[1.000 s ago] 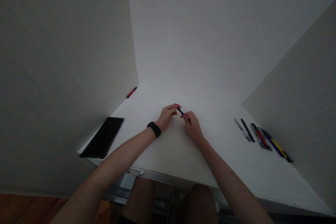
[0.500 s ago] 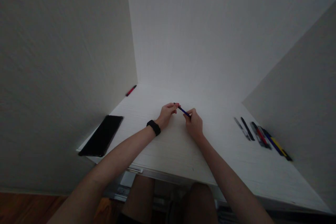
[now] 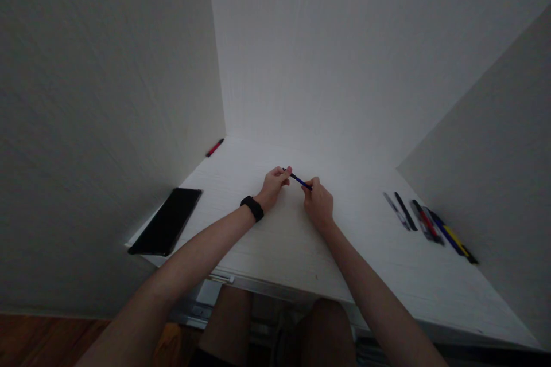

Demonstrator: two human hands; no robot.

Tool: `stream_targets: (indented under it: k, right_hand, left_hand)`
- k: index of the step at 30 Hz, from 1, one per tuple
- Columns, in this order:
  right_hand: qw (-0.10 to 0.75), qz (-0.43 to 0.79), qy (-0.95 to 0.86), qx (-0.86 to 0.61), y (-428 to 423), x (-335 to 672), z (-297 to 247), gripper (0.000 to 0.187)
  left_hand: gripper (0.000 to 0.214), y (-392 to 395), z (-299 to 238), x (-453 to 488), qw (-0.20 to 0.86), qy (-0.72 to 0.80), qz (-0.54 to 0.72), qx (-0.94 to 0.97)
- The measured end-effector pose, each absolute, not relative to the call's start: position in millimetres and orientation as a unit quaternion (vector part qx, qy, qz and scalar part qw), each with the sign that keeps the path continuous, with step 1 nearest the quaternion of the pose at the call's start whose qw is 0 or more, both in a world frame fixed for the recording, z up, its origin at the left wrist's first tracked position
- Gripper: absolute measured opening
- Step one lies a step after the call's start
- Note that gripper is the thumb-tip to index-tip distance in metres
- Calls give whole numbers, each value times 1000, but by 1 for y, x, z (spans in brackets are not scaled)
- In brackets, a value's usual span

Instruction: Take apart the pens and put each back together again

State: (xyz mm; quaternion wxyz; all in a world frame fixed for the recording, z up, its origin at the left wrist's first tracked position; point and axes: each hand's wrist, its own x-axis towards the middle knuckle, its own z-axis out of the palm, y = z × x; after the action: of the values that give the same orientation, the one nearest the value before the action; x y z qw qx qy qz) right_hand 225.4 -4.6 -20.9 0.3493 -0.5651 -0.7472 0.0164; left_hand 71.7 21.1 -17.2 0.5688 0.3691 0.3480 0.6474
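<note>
A slim blue pen with a black end [image 3: 301,182] is held between my two hands, slanting down to the right above the white desk [image 3: 275,246]. My left hand [image 3: 274,184], with a black watch [image 3: 252,207] at its wrist, pinches the pen's black end between thumb and fingers. Around the blue end, the fingers of my right hand [image 3: 318,199] are closed, hiding that tip. Whether the black part is a separate cap, I cannot tell.
Several pens and markers [image 3: 426,222] lie in a slanted row at the right, by the side wall. A red pen [image 3: 215,148] rests at the back left corner. A black tablet-like slab [image 3: 167,222] lies along the left edge. White walls enclose the desk on three sides.
Very little differs. My left fingers and the pen's black end have shifted slightly to the left, and a bit more of the black part shows between the hands.
</note>
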Motion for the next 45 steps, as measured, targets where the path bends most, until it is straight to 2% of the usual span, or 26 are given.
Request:
stream_targets:
  k: [4, 7, 13, 18, 25, 35, 41, 45]
  right_hand:
    - [383, 7, -767, -515, -2, 227, -22, 32]
    - [385, 13, -772, -506, 0, 230, -24, 37]
    - [377, 62, -745, -547, 0, 231, -23, 21]
    - [356, 55, -743, -565, -2, 229, -20, 17]
    - [363, -26, -778, -513, 0, 233, -18, 39]
    - [338, 2, -757, -559, 5, 234, -20, 57]
    - [339, 73, -758, -553, 4, 233, -18, 41]
    - [336, 84, -762, -546, 6, 236, -18, 40]
  left_hand:
    - [56, 20, -16, 72, 561, 358, 652, 364]
    - [45, 18, -15, 72, 561, 349, 647, 381]
    - [37, 20, -20, 70, 535, 370, 628, 427]
    - [46, 26, -28, 71, 521, 383, 643, 410]
    - [55, 26, -26, 70, 538, 385, 678, 319]
    - [50, 20, -20, 72, 521, 376, 645, 414]
    - [47, 20, -18, 69, 478, 403, 679, 384]
    - [38, 25, -19, 63, 453, 415, 716, 331]
